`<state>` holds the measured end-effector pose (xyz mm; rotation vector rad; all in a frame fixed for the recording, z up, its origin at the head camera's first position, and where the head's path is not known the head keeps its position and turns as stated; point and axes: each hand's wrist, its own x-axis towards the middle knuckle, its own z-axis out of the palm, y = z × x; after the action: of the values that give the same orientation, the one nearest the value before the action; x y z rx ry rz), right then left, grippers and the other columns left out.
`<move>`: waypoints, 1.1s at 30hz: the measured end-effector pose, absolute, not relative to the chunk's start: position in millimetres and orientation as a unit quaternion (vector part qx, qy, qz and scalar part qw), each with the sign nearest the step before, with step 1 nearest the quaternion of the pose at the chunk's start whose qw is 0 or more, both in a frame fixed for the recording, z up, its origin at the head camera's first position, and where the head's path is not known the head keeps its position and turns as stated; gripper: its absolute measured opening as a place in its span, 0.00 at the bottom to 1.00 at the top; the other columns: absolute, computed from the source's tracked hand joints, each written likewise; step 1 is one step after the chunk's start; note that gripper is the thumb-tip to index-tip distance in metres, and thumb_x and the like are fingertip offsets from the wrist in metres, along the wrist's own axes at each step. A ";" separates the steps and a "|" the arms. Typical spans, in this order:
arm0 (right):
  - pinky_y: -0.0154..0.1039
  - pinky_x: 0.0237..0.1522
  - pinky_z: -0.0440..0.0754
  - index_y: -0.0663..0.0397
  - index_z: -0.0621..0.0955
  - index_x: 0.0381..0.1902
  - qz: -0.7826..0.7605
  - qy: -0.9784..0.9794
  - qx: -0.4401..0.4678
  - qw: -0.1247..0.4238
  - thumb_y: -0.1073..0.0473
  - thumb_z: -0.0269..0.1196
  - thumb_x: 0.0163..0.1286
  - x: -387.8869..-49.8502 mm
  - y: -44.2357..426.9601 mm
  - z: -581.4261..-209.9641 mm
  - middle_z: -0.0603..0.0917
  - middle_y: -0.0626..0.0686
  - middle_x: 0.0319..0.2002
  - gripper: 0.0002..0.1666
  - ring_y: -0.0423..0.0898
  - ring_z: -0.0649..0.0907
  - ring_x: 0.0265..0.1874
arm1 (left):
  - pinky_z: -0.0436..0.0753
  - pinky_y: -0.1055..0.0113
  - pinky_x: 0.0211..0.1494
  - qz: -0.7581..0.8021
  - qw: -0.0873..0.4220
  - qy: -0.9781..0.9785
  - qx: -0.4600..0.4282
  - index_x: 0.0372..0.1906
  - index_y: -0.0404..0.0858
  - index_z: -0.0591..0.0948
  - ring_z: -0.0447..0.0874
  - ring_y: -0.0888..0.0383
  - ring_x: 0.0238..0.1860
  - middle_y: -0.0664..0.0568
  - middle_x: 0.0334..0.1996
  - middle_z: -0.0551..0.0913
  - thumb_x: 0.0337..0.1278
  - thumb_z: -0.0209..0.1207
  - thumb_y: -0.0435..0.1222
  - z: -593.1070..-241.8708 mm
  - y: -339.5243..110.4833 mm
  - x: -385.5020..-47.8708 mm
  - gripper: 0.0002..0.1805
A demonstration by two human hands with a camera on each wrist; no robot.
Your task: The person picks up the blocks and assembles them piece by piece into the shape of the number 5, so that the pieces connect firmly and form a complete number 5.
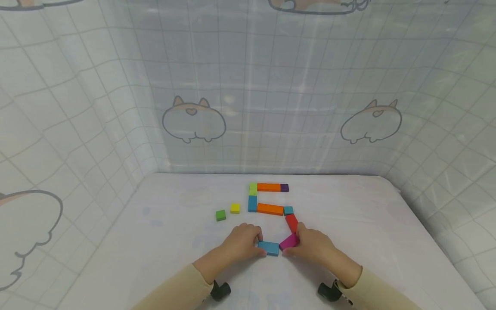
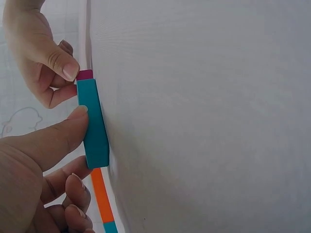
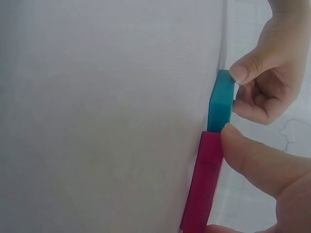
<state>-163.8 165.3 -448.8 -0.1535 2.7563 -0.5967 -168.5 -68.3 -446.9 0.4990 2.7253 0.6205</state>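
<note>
My left hand (image 1: 241,242) holds a flat blue block (image 1: 268,248) between thumb and fingers, at the near end of a line of coloured blocks. With thumb and fingers, my right hand (image 1: 315,246) grips a magenta block (image 1: 288,242) that lies aslant. In the right wrist view the magenta block (image 3: 203,179) meets the end of the blue block (image 3: 221,102). A red block (image 1: 292,223) continues the line above it, partly hidden by the right fingers. Further up come a small teal block (image 1: 288,210) and an orange block (image 1: 270,209).
Above stand a blue block (image 1: 252,204), lime blocks (image 1: 253,189), another orange block (image 1: 269,187) and a purple block (image 1: 284,187). A yellow block (image 1: 235,208) and a green block (image 1: 221,215) lie apart to the left. White cloth covers the table (image 1: 348,206); a patterned curtain (image 1: 271,129) hangs behind.
</note>
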 end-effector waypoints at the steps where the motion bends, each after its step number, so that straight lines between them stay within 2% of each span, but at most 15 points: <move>1: 0.38 0.27 0.74 0.52 0.73 0.43 -0.210 0.963 -0.053 0.159 0.36 0.78 0.47 -164.1 165.2 -449.1 0.75 0.50 0.25 0.38 0.45 0.75 0.26 | 0.75 0.65 0.39 0.216 0.152 0.949 0.173 0.39 0.48 0.83 0.71 0.60 0.36 0.62 0.28 0.76 0.47 0.75 0.51 -446.5 -68.1 -168.6 0.18; 14: 0.38 0.27 0.76 0.54 0.73 0.44 -0.206 0.966 -0.057 0.143 0.33 0.78 0.46 -162.5 165.3 -449.1 0.76 0.48 0.25 0.41 0.45 0.76 0.26 | 0.78 0.63 0.42 0.225 0.159 0.947 0.165 0.41 0.49 0.83 0.72 0.59 0.39 0.61 0.32 0.77 0.47 0.75 0.51 -443.8 -72.3 -166.6 0.19; 33: 0.38 0.27 0.76 0.54 0.73 0.45 -0.208 0.965 -0.058 0.147 0.35 0.78 0.47 -160.6 165.6 -452.0 0.75 0.49 0.25 0.40 0.45 0.76 0.26 | 0.75 0.66 0.39 0.220 0.157 0.946 0.177 0.38 0.49 0.83 0.71 0.59 0.36 0.60 0.28 0.75 0.50 0.75 0.49 -447.2 -75.0 -168.1 0.15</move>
<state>-160.6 165.6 -452.0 -0.1664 2.7778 -0.5988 -168.1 -75.0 -447.2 0.5059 2.7082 0.6288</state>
